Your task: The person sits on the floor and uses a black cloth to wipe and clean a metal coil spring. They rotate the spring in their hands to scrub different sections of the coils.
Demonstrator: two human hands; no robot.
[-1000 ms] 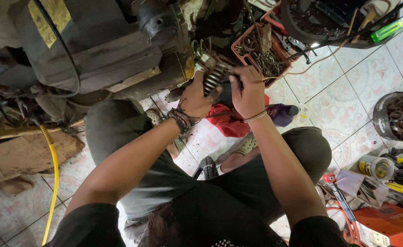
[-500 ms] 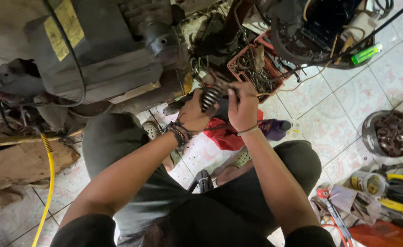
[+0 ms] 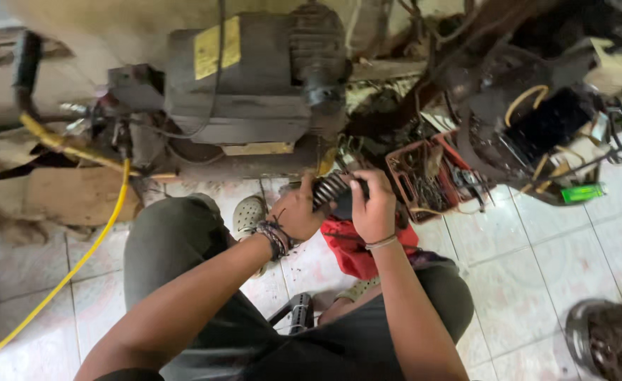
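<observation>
From the head view, the left hand [image 3: 300, 212] and right hand [image 3: 374, 208] both wrap their fingers around a ribbed dark metal part [image 3: 332, 192], held over the lap above a red rag [image 3: 357, 247], apparently to steady it.

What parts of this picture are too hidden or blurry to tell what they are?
- Head view: the ribbed part is mostly covered by the left hand and right hand.
- The round metal piece is cut off by the bottom right corner.
- Contents of the red crate are too tangled and blurred.
- The yellow hose runs off the left edge.
</observation>
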